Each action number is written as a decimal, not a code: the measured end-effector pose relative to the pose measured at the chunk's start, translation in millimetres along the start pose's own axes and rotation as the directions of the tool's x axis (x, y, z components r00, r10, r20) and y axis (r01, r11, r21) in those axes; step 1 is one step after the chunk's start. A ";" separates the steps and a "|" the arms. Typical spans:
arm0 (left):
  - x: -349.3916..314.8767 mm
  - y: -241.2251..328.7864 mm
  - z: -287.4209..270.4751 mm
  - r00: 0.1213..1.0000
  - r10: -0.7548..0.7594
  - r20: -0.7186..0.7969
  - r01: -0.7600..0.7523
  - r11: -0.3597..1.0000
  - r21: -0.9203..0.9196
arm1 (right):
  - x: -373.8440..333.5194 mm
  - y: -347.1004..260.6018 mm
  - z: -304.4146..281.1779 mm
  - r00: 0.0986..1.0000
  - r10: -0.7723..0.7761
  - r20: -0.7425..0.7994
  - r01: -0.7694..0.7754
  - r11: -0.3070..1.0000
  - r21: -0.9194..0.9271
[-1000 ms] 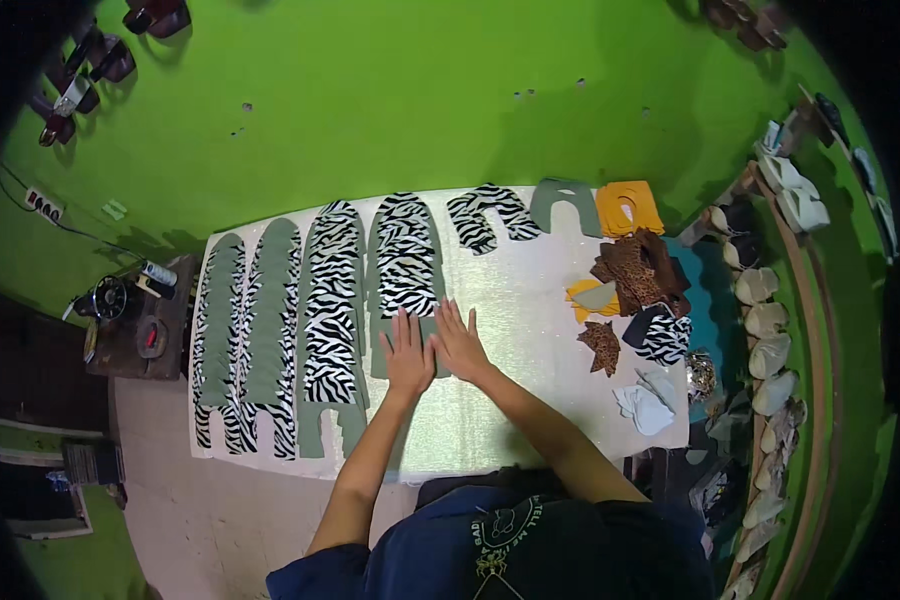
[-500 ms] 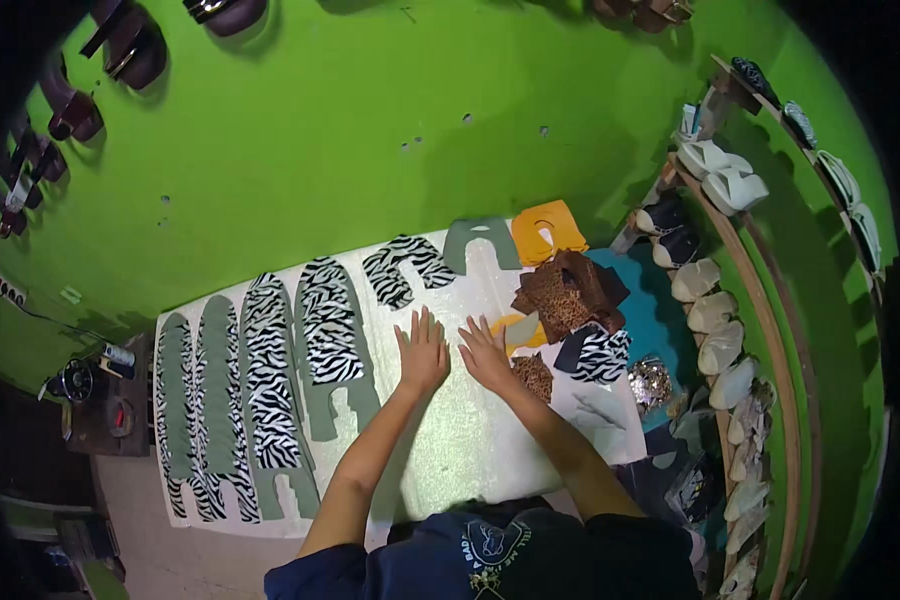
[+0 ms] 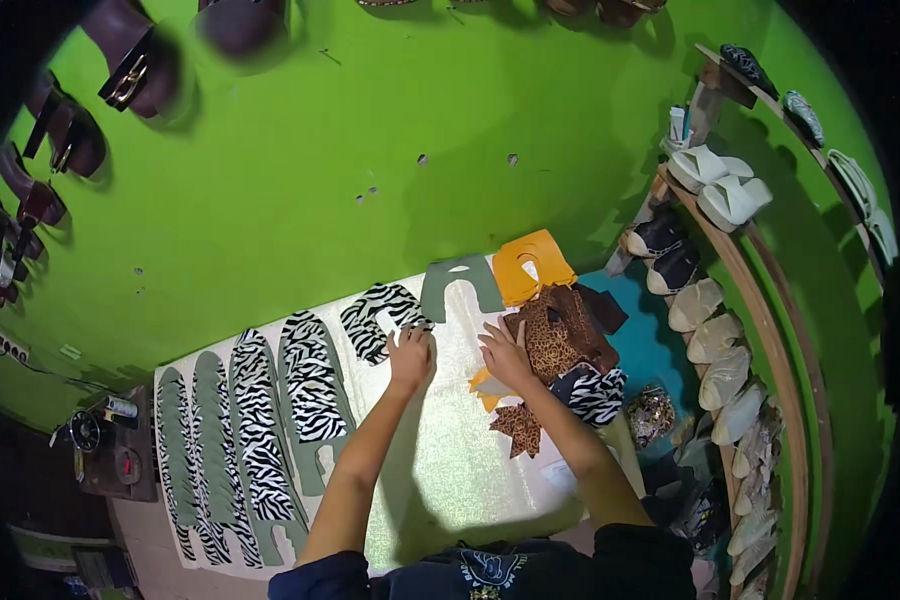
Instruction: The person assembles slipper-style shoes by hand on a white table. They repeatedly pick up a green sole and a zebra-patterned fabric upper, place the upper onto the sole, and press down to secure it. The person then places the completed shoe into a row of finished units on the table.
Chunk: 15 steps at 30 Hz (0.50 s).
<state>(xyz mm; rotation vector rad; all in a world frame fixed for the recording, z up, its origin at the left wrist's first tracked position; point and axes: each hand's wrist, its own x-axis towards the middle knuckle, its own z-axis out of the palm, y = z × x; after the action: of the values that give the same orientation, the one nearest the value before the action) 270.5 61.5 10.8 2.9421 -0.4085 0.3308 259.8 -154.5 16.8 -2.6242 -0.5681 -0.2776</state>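
One arched zebra-print piece (image 3: 364, 318) lies ahead and left of the left hand (image 3: 410, 360), whose loose, unclenched fingers reach its edge, contact being unclear. The right hand (image 3: 507, 362), palm down with fingers relaxed and extended, has brown leopard-print pieces (image 3: 562, 345) just to its right; both forearms stretch forward above the worktop (image 3: 450, 475).
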 end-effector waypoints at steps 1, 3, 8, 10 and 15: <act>4.5 -1.0 0.9 1.000 0.026 -0.017 -0.026 0.999 0.026 | 4.1 5.6 0.6 1.000 -0.009 -0.002 0.009 0.999 -0.039; 11.9 -5.1 3.6 0.996 0.079 -0.048 -0.075 0.994 0.081 | 14.7 11.7 0.0 1.000 -0.026 -0.006 0.026 0.993 -0.115; 26.6 -4.7 4.1 0.993 0.121 -0.007 -0.120 0.989 0.085 | 31.4 29.9 6.8 0.998 -0.001 0.067 0.016 0.974 -0.224; 26.8 -7.9 4.6 0.993 0.121 0.012 -0.121 0.987 0.106 | 35.3 29.5 8.3 0.996 0.003 0.085 0.016 0.974 -0.224; 37.2 -2.6 -1.4 0.991 0.133 -0.004 -0.132 0.991 0.028 | 36.6 39.4 8.9 0.997 0.027 0.070 -0.011 0.974 -0.228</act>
<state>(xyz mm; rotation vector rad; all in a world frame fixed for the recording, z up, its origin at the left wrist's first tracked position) 305.8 54.9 20.6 2.9472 -0.6051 0.3634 310.6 -170.1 4.4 -2.8694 -0.5644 -0.2549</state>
